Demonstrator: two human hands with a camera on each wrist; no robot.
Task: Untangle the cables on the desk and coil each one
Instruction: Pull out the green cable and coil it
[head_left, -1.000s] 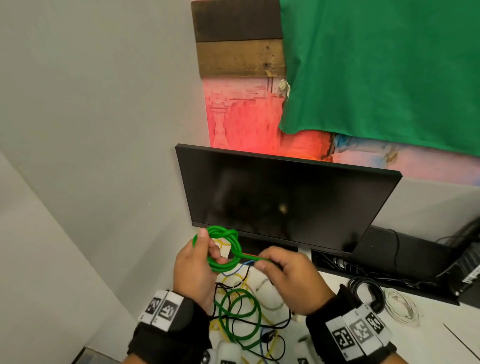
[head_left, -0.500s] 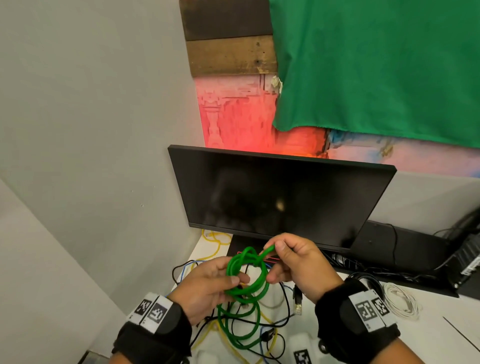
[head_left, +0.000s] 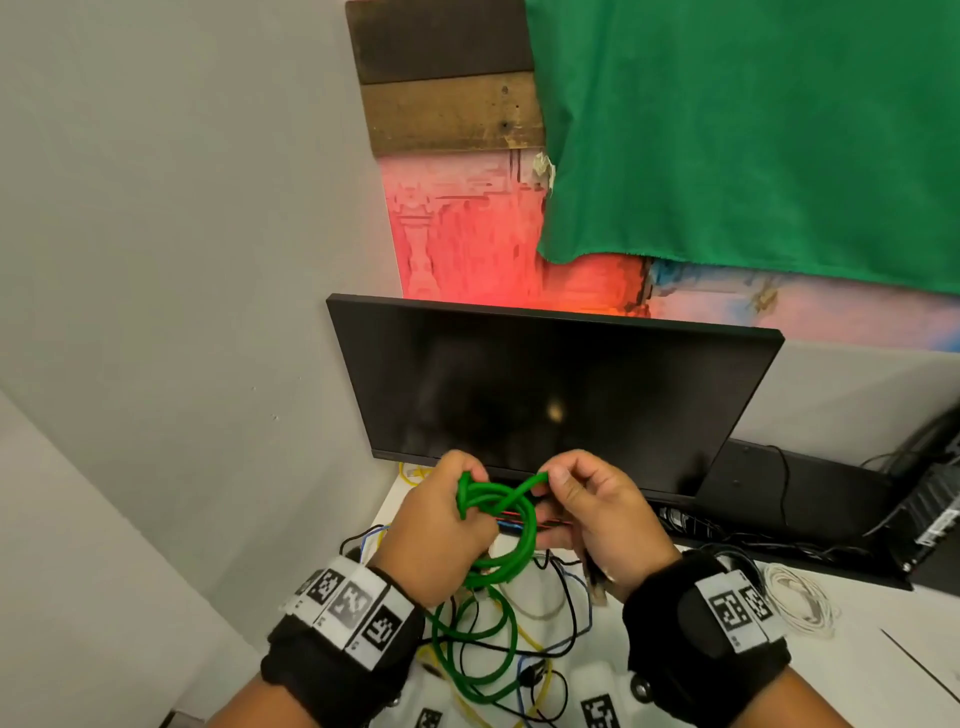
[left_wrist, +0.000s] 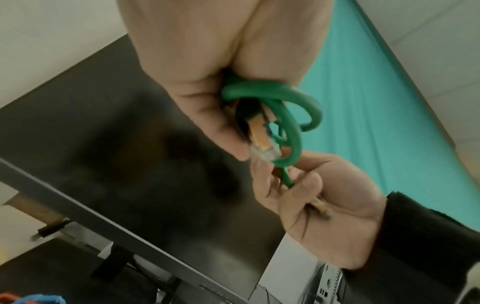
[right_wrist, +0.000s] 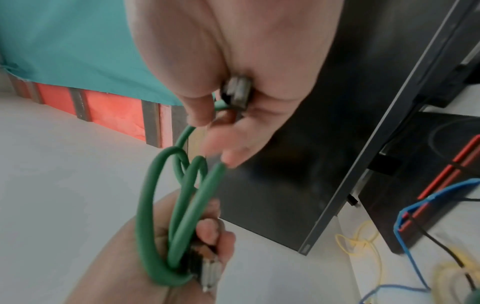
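Your left hand (head_left: 441, 525) grips bundled loops of green cable (head_left: 511, 530), held above desk (head_left: 857, 670) before monitor (head_left: 545, 389). Your right hand (head_left: 597, 514) pinches cable's strand; lower loops lie among tangled wires (head_left: 545, 649).

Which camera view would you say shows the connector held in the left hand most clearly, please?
The right wrist view: the connector juts from the left hand beside the green cable loops. The left wrist view shows it blurred; the head view hides it behind the hand.
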